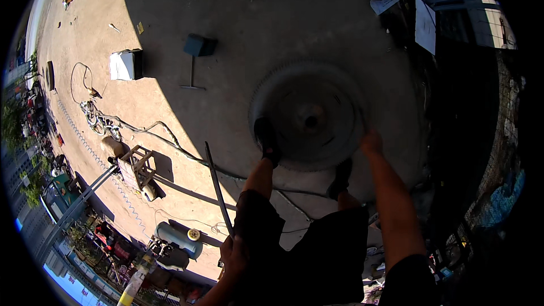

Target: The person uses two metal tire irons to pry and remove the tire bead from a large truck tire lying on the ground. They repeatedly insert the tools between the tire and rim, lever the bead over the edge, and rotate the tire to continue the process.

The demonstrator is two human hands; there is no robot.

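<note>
A large grey disc [340,90] with a toothed rim, a round hole in its middle and a few slots lies on the shaded ground before me. My left shoe [265,136] overlaps its near-left edge; the other shoe [341,177] is by its near-right edge. Next to my left thigh, my left hand [233,254] is closed around the lower end of a long dark bar [215,181], which points up and away. My right hand [371,143] reaches down to the disc's right rim, fingers closed there. Shadow and blur hide its exact grip.
A dark hose [170,133] runs behind the bar and past my feet. Left of me are a small wooden stool [137,167] and a blue-grey tank [177,239]. Farther off stand a white-topped box [126,65] and a dark block [199,45] beside a T-shaped rod [192,73].
</note>
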